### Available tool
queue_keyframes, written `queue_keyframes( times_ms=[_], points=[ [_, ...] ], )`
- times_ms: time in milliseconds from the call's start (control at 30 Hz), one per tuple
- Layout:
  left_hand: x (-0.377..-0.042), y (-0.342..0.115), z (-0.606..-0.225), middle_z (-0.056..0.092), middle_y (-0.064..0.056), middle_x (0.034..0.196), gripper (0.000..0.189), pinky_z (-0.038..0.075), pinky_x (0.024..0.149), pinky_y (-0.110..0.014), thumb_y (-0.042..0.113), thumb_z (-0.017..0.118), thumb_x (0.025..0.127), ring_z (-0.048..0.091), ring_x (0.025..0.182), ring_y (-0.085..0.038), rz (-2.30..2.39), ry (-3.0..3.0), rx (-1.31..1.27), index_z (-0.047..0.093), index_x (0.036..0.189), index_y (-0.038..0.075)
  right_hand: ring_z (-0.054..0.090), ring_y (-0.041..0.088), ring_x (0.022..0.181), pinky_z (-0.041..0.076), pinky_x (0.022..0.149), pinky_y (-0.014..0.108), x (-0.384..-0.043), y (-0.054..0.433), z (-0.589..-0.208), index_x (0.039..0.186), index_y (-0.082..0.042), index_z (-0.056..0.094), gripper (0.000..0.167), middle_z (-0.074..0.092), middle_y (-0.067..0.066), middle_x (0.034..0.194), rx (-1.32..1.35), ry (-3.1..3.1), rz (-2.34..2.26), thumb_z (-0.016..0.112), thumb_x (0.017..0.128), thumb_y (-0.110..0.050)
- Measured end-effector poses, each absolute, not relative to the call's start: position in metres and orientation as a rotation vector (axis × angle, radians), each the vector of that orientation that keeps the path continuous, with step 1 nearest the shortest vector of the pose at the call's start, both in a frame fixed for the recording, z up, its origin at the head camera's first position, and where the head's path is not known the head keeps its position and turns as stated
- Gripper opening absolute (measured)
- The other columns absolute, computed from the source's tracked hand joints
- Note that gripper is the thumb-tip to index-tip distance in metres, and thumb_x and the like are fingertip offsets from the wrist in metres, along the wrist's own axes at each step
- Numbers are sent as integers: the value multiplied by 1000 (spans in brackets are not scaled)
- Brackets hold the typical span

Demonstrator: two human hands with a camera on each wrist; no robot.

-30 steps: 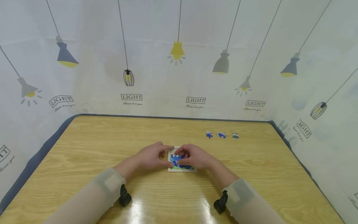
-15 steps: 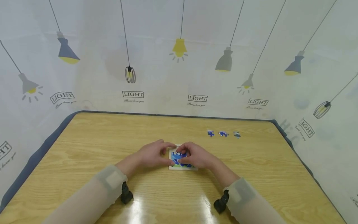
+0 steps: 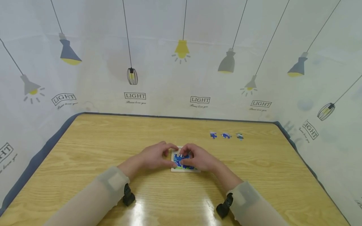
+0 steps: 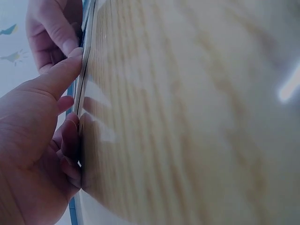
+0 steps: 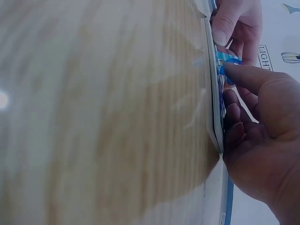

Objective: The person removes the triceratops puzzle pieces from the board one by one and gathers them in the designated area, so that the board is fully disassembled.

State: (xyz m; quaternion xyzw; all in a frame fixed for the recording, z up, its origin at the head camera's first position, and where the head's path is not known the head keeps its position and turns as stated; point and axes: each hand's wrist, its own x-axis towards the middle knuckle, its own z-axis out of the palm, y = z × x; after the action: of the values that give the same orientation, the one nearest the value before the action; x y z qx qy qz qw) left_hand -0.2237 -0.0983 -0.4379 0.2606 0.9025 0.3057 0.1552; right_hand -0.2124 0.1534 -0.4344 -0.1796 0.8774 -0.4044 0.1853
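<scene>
A small jigsaw tray [image 3: 183, 171] with a pale frame and blue-and-green picture pieces lies flat on the table, partly covered by both hands. My left hand [image 3: 154, 156] grips its left side, the thumb near the lower corner and the index finger near the upper one. Over the tray, my right hand [image 3: 202, 158] pinches a blue puzzle piece [image 5: 229, 58] between thumb and fingers; in the right wrist view the piece stands tilted up from the tray. In the head view, the fingers hide most of that piece.
Three loose puzzle pieces lie in a row beyond the tray to the right: a left one [image 3: 213, 135], a middle one [image 3: 226, 135] and a right one [image 3: 239, 136]. A white lamp-patterned curtain [image 3: 164, 103] stands behind the wooden table [image 3: 113, 131].
The right hand's fingers have shifted slightly over the tray. My left hand keeps its hold at the left side. The whole head view has shifted a little; the loose pieces stay put.
</scene>
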Motion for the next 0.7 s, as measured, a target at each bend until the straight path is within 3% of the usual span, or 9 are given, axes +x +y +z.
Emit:
queue_keyframes(
  times_ms=[167, 367, 467, 700],
  points=[
    [-225, -98, -439, 60, 1, 106, 57, 45, 80, -37, 54, 86, 93, 56, 91, -18, 887, 2578, 734, 65, 141, 31, 56, 19, 94, 46, 86, 35, -212, 155, -436, 116, -19, 72, 10, 69, 1, 112, -485, 2478, -1152, 72, 108, -26],
    [-224, -97, -440, 59, 1, 107, 59, 45, 82, -38, 55, 87, 91, 56, 92, -17, 887, 2575, 711, 65, 141, 33, 62, 18, 98, 50, 90, 34, -215, 158, -435, 114, -19, 75, 11, 71, 1, 109, -423, 2459, -1235, 70, 108, -27],
    [-224, -97, -440, 59, 1, 108, 60, 45, 83, -38, 56, 87, 91, 56, 93, -17, 883, 2573, 708, 65, 142, 33, 63, 19, 101, 51, 92, 33, -216, 164, -433, 117, -18, 75, 13, 72, 2, 111, -371, 2440, -1315, 71, 108, -27],
    [-225, -96, -441, 59, 2, 107, 60, 45, 82, -37, 56, 87, 91, 55, 93, -17, 869, 2589, 696, 65, 141, 33, 64, 24, 93, 55, 79, 32, -220, 193, -432, 135, -19, 71, 27, 72, 11, 111, -316, 2403, -1505, 71, 109, -27]
  ],
)
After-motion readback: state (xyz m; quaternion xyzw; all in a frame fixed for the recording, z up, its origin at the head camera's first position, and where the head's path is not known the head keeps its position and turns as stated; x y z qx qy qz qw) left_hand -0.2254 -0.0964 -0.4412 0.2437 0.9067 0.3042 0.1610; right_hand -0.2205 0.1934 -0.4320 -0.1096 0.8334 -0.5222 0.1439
